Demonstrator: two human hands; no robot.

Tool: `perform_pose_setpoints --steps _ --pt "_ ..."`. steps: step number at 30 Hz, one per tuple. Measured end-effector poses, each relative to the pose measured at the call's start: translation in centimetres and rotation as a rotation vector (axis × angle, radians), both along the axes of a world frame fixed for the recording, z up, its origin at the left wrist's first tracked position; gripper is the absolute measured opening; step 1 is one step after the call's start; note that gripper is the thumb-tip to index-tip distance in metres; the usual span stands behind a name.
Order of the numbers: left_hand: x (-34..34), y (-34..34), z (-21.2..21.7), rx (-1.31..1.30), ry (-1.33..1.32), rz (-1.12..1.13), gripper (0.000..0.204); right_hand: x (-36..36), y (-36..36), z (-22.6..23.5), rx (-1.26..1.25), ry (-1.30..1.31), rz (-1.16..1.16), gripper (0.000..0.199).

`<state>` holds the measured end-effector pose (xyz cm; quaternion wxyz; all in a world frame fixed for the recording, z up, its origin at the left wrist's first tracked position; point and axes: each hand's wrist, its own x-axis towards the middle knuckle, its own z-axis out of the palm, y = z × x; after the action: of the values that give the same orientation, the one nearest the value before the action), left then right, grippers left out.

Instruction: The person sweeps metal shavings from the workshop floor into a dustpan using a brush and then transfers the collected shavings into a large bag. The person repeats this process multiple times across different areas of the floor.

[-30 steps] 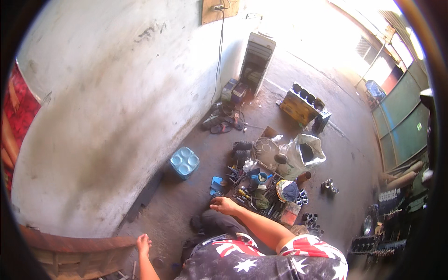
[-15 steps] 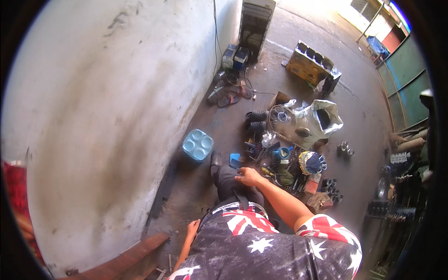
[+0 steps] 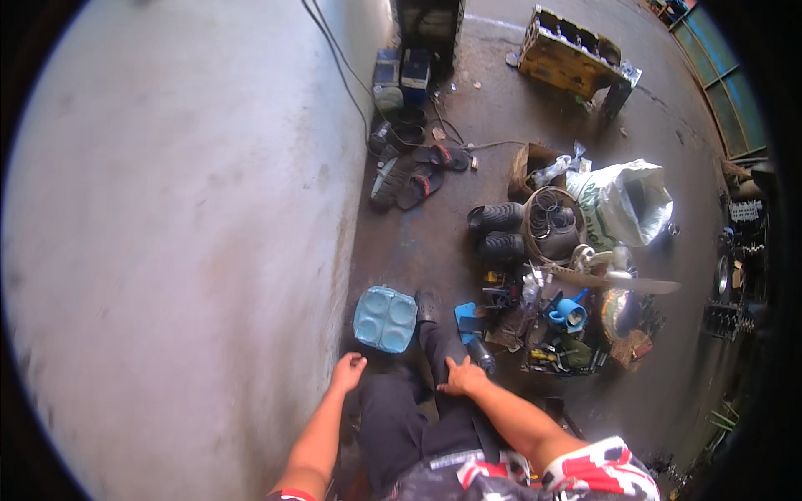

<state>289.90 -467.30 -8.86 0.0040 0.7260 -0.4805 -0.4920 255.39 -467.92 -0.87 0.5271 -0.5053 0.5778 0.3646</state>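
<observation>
Both your hands are now dropping: left hand (image 3: 347,371) hanging empty, fingers loose, near the blue tray (image 3: 385,319); right hand (image 3: 461,380) resting open on your thigh.

Light-blue square tray (image 3: 385,319), four round hollows, flat on floor by wall. Dark bottle (image 3: 480,354) lying just right of leg.

One head-worn fisheye view looks steeply down from standing height past the person's legs onto the concrete floor (image 3: 434,242).

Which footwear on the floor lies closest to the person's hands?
The single dark shoe beside the light blue tray, just ahead of the right hand; the black boots and sandals lie farther off.
</observation>
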Motion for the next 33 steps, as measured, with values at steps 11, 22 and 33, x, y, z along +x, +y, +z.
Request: perform_pose_setpoints --steps 11,22,33 --pt "-10.5 -39.3 -33.6 -0.492 -0.485 -0.589 0.054 2.4 -5.5 -6.3 -0.356 -0.05 -0.404 0.091" --pt "-12.1 -48.0 -44.6 -0.653 -0.649 -0.706 0.053 2.4 -8.1 -7.3 -0.325 0.041 -0.689 0.091" --pt "-9.5 -30.5 -19.2 -0.539 0.075 -0.05 0.026 7.6 -0.8 -4.7 -0.195 0.097 -0.725 0.081"
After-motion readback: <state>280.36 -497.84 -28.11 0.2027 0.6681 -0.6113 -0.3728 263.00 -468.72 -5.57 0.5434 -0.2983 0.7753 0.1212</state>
